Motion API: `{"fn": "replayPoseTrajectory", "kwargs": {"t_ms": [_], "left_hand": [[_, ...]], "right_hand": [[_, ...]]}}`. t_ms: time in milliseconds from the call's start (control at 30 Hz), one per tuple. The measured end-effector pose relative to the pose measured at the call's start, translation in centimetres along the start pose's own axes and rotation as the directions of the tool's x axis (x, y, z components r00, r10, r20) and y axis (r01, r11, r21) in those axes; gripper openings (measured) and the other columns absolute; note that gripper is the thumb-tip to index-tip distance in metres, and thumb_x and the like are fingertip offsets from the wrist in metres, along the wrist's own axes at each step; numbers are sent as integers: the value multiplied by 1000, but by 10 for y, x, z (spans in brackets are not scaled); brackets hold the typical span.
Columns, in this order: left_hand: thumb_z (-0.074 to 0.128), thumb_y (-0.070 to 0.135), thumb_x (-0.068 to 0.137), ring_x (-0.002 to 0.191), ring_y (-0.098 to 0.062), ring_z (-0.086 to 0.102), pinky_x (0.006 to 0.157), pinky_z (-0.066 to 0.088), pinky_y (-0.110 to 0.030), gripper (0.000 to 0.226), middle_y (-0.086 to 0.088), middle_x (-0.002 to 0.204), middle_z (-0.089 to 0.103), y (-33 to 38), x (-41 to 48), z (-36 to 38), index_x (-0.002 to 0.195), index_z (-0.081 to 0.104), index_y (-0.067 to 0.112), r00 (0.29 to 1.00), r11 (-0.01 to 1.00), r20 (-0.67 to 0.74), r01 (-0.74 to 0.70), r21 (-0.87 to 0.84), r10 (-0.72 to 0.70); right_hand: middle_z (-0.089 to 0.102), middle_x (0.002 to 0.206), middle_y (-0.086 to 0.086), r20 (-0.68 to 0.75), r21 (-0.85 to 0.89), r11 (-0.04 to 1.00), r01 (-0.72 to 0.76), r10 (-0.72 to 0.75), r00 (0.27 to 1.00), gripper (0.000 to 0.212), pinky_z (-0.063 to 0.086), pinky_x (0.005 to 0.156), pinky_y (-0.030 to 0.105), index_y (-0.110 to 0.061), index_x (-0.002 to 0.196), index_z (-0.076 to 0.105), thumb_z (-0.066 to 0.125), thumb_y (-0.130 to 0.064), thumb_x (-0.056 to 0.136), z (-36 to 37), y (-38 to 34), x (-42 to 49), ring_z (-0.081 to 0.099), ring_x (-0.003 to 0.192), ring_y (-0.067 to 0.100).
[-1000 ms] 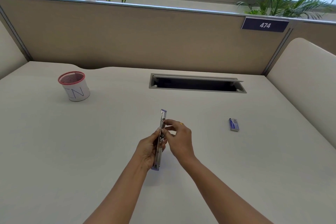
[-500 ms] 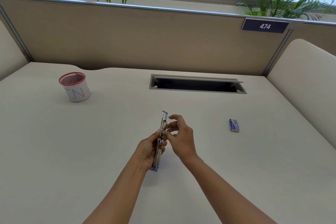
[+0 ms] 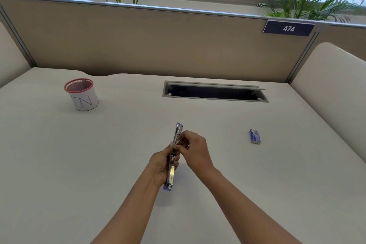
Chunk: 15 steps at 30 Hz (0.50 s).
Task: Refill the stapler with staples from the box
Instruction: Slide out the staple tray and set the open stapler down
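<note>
The opened stapler (image 3: 172, 172) sits between both hands above the desk (image 3: 79, 154): left hand (image 3: 160, 162) grips its lower half, right hand (image 3: 195, 150) pinches its middle. The staple box (image 3: 254, 136) lies well right of them.

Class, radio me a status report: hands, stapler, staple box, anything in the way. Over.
Left hand grips the opened stapler. Right hand pinches at its middle. Staple box lies on the desk, off right, untouched. Nothing between.

We see a pale cream desk (image 3: 59, 164). Far left on it, an upright red-rimmed mesh pen cup (image 3: 81, 95) wrapped in white paper. Right side, a small blue staple box (image 3: 254, 136) lying flat. Open cable hatch (image 3: 214, 91) at back centre.
</note>
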<state>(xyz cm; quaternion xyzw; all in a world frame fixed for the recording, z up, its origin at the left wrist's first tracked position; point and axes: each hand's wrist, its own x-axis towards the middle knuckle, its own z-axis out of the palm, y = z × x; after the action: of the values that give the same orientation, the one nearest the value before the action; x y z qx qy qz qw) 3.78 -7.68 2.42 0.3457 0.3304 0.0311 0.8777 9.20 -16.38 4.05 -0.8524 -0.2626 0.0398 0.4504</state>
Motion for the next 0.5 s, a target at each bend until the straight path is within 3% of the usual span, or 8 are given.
{"fn": "replayPoseTrajectory", "kwargs": {"t_ms": [100, 233, 500], "left_hand": [[51, 18, 93, 30, -6, 44, 33, 38, -13, 24, 0, 41, 52, 0, 0, 0, 76, 58, 3, 1000, 1000, -14, -10, -9, 10], [52, 18, 92, 30, -6, 43, 34, 37, -13, 24, 0, 41, 51, 1, 1, 2, 76, 58, 3, 1000, 1000, -22, -12, -19, 12], [51, 28, 93, 35, -6, 42, 33, 35, -14, 25, 1, 49, 49, 1, -1, 3, 80, 61, 9, 999, 999, 42, 0, 35, -2]], "right_hand": [[66, 77, 14, -13, -11, 1000, 1, -1, 1000, 7, 51, 70, 33, -1, 78, 63, 69, -4, 75, -1, -3, -2, 61, 74, 26], [63, 72, 6, -23, -6, 1000, 3, -3, 1000, 5, 44, 65, 22, -3, 77, 64, 69, -5, 76, -4, -5, -4, 56, 68, 18], [60, 76, 3, 61, 9, 999, -31, 31, 998, 7, 47, 69, 22, 0, 85, 67, 65, -3, 79, -6, -6, 0, 55, 70, 15]]}}
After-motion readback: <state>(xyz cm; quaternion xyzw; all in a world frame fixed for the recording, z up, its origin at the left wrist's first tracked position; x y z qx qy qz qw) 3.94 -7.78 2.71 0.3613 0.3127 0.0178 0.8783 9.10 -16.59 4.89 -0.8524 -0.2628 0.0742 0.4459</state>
